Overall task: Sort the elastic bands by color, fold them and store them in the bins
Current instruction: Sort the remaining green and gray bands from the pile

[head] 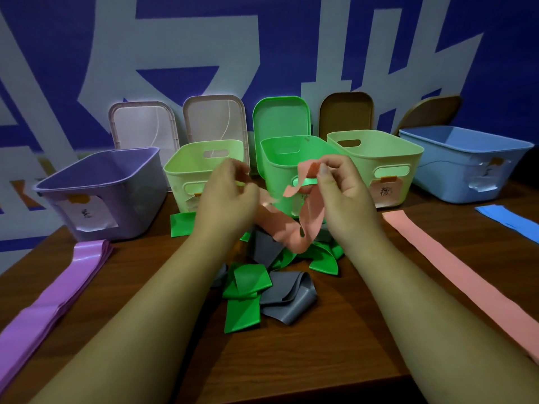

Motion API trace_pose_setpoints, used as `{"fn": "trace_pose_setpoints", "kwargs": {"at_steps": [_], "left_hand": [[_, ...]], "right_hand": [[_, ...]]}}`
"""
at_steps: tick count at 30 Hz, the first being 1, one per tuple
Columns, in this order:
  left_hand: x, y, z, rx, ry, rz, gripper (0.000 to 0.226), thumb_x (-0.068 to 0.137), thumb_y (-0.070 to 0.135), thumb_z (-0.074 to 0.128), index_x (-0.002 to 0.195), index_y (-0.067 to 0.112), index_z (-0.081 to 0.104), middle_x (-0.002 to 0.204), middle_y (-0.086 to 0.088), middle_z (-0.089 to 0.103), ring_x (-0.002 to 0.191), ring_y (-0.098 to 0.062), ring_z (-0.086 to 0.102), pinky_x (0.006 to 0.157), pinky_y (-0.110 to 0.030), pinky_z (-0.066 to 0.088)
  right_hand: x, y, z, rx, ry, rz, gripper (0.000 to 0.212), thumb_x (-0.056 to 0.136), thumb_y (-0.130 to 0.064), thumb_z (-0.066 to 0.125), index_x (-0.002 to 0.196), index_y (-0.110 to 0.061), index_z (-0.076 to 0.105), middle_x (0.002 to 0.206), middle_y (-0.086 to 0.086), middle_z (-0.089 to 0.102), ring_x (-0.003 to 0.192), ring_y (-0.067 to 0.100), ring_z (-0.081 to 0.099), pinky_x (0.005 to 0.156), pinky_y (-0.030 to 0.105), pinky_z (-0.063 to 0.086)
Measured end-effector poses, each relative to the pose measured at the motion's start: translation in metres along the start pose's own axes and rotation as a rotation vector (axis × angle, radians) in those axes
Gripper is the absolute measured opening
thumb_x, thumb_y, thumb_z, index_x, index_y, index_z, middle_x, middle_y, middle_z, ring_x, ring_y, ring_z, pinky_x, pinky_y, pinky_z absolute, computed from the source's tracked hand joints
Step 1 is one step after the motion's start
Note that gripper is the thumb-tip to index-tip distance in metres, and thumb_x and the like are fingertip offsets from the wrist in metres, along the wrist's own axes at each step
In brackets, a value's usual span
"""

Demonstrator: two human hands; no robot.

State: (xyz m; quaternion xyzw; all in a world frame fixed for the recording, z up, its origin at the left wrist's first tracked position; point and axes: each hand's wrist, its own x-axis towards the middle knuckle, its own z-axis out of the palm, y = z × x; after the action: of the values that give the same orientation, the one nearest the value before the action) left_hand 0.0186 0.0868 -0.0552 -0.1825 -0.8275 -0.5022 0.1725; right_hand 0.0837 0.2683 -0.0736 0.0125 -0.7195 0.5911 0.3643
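Facing a blue-and-white patterned wall across a brown wood-grain table. Hovering over a tangled heap of green and grey elastic bands, pinching a limp salmon-pink elastic band in curled fingers of the left hand and the right hand. Probably handling as light, floppy, stretchy; best gripping near both ends.

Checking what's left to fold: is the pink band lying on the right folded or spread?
Spread: the pink band lies flat, full length, on the table.

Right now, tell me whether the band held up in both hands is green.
No: the band gripped by the left hand and right hand is salmon pink.
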Motion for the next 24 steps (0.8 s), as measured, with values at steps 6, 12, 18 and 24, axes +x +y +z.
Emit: {"fn": "trace_pose_setpoints", "kwargs": {"at_steps": [6,12,18,24], "left_hand": [[-0.01,0.003,0.008,-0.045,-0.359,0.02,0.05,0.081,0.014,0.049,0.126,0.028,0.066,0.123,0.011,0.069,0.119,-0.008,0.062,0.104,-0.035,0.053],[-0.009,-0.001,0.016,0.001,-0.35,0.041,0.021,0.103,0.042,0.056,0.118,0.033,0.067,0.105,0.01,0.071,0.096,-0.01,0.068,0.084,-0.036,0.057],[-0.01,-0.006,0.023,-0.111,-0.396,-0.047,0.021,0.107,0.036,0.056,0.107,0.021,0.071,0.091,0.001,0.077,0.077,-0.01,0.074,0.069,-0.025,0.056],[-0.005,-0.01,0.024,-0.272,-0.392,-0.162,0.015,0.102,0.024,0.067,0.116,0.021,0.072,0.087,-0.002,0.074,0.074,-0.01,0.068,0.069,-0.029,0.051]], "right_hand": [[-0.003,0.002,0.001,-0.064,-0.088,0.003,0.012,0.111,-0.032,0.055,0.111,-0.038,0.065,0.106,-0.012,0.069,0.102,0.006,0.067,0.088,0.034,0.059],[-0.002,0.001,0.001,-0.042,-0.104,-0.021,0.011,0.11,-0.029,0.057,0.111,-0.031,0.067,0.105,-0.006,0.069,0.101,0.014,0.066,0.088,0.038,0.057],[-0.003,0.002,0.0,-0.042,-0.128,-0.015,0.012,0.11,-0.029,0.057,0.109,-0.036,0.066,0.104,-0.014,0.068,0.094,0.001,0.065,0.076,0.018,0.056],[-0.005,-0.001,-0.002,0.019,-0.153,0.006,0.015,0.109,-0.022,0.059,0.104,-0.033,0.067,0.097,-0.028,0.069,0.089,-0.012,0.065,0.067,0.006,0.049]]}}
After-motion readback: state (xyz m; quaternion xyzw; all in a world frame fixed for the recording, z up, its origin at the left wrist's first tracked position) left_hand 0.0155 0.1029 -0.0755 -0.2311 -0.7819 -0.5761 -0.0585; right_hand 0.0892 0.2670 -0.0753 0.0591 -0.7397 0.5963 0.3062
